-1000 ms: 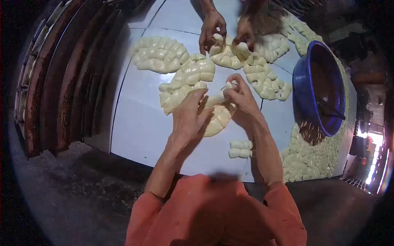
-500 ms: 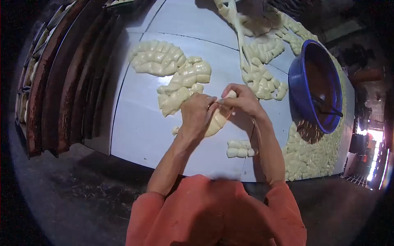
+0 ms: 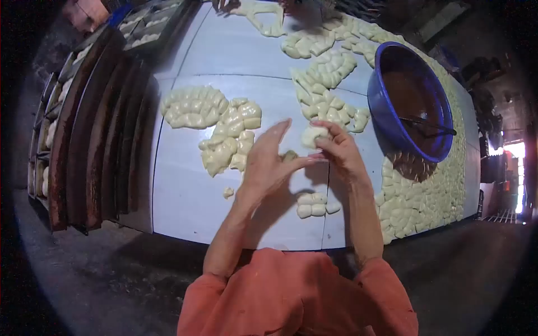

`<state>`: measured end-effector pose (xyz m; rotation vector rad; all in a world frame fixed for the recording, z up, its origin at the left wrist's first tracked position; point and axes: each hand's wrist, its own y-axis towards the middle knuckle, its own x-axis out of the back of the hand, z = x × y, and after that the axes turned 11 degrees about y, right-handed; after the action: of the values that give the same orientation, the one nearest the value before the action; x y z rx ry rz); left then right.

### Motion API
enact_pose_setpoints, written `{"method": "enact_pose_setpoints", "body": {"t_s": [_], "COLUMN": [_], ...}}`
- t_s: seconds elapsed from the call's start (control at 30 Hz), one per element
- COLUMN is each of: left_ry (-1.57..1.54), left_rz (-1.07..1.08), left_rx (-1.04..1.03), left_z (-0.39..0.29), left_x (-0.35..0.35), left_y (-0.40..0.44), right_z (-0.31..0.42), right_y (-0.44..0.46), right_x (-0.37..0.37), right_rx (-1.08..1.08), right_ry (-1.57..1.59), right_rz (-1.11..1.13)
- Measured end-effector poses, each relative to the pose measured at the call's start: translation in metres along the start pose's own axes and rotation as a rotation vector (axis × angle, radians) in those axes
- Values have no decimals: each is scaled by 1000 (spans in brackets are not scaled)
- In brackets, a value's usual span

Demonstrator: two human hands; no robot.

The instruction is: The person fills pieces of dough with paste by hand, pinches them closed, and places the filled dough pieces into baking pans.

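Observation:
My right hand (image 3: 343,152) is closed around a small pale dough piece (image 3: 314,136), pinching it between thumb and fingers above the table. My left hand (image 3: 269,159) is spread, with its fingers upright and its thumb stretched toward the right hand. A bit of dough (image 3: 289,155) shows by the base of the left thumb; whether it touches the palm I cannot tell. Below the right hand sits a small cluster of dough balls (image 3: 311,205). Left of my left hand lies a lumpy patch of dough pieces (image 3: 228,134), with a small scrap (image 3: 228,192) beneath it.
A blue basin (image 3: 374,101) of brown liquid, with a dark utensil (image 3: 423,126) in it, stands at right. Many flat dough pieces (image 3: 426,204) cover the table's right side. Dark racks (image 3: 84,140) line the left. Another person's hand (image 3: 224,5) touches stretched dough (image 3: 263,15) at the far edge.
My hands have drawn apart and the left has opened. The longer dough strip between them no longer shows; a small piece is in my right hand. The stretched dough opposite moved away leftward.

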<state>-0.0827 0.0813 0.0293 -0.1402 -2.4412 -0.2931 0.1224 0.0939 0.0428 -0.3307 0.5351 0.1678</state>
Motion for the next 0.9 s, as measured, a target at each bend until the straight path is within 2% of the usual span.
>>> {"method": "enact_pose_setpoints", "body": {"t_s": [0.1, 0.17, 0.2, 0.27, 0.3, 0.33, 0.37, 0.4, 0.43, 0.47, 0.5, 0.57, 0.6, 0.63, 0.7, 0.73, 0.77, 0.83, 0.87, 0.9], "left_ry": [-296, -307, -312, -326, -370, -574, -571, -650, -730, -584, -585, -592, -627, -719, -723, -698, -886, -1499, -1357, -1364], "left_rz": [162, 164, 154, 213, 241, 308, 315, 196, 78, 13, 21, -216, -159, -175, -213, -223, -48, 223, 188, 199], "left_rx": [161, 129, 150, 214, 242, 267, 253, 202, 153, -18, -25, -251, -187, -287, -291, -298, -57, 389, 187, 189], "left_z": [-13, -9, -13, -18, -14, -17, -24, -39, -49, -48, -52, -65, -82, -89, -96, -110, -109, -122, -123, -116], "left_x": [-13, -26, -30, -38, -48, -55, -65, -70, -75, -80, -85, -99, -104, -119, -140, -140, -154, -167, -162, -159], "left_y": [9, 5, 2, 0, -2, -3, -5, -6, -5, 2, 7, 14, 13, 15, 12, 18, 14, 23, 16, 14], "right_z": [-8, -1, -6, -17, -11, -9, -7, -4, -1, 3, 7, 16, 22, 27, 36, 38, 45, 64, 73, 91], "right_y": [-10, -18, -22, -27, -33, -34, -36, -39, -43, -46, -49, -58, -62, -66, -75, -74, -76, -79, -81, -73], "right_x": [1, 9, 14, 26, 26, 33, 40, 42, 42, 42, 42, 38, 31, 27, 25, 30, 34, 42, 60, 74], "right_rx": [35, -64, -34, 429, 356, 340, 322, 332, 332, 331, 338, 310, 329, 332, 266, 287, 307, 165, 59, 278], "right_ry": [-126, -315, -304, -815, -785, -654, -525, -522, -389, -257, -255, -31, 18, 18, 428, 458, 454, 478, 433, 296], "right_rz": [-39, -164, -166, -247, -302, -292, -279, -287, -269, -249, -256, -187, -162, -180, -39, -66, -94, -100, -99, -124]}}
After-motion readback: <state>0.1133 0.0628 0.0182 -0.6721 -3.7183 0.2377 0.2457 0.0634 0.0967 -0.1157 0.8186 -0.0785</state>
